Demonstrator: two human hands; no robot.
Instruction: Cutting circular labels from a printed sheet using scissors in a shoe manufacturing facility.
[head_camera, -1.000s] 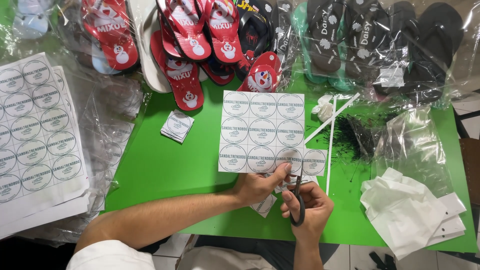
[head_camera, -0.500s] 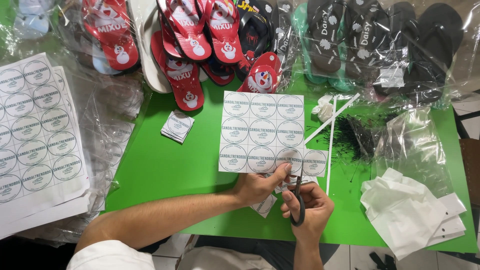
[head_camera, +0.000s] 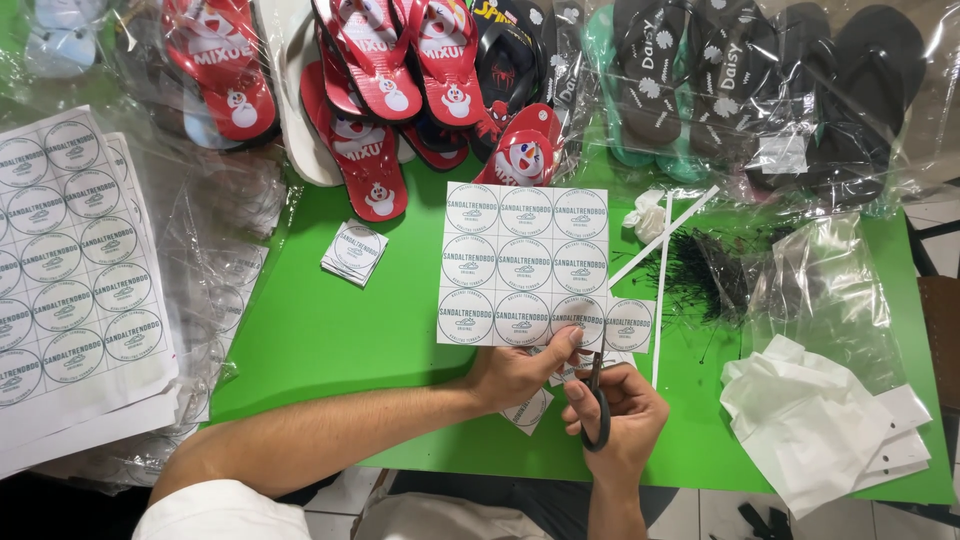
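Observation:
A white sheet of round printed labels (head_camera: 524, 265) lies on the green table (head_camera: 330, 330) in the middle. My left hand (head_camera: 520, 370) pinches its lower edge, thumb on the bottom row. My right hand (head_camera: 615, 420) grips black-handled scissors (head_camera: 597, 400), blades pointing up into the sheet's lower right part beside a partly separated label (head_camera: 629, 325). Small cut label squares (head_camera: 528, 410) lie under my left hand.
A stack of uncut label sheets (head_camera: 70, 270) sits at the left on clear plastic. A small pile of cut labels (head_camera: 354, 252) lies mid-table. Bagged flip-flops, red (head_camera: 370, 120) and black (head_camera: 760, 90), line the back. White paper strips (head_camera: 662, 270), black scraps and white bags (head_camera: 830, 420) lie right.

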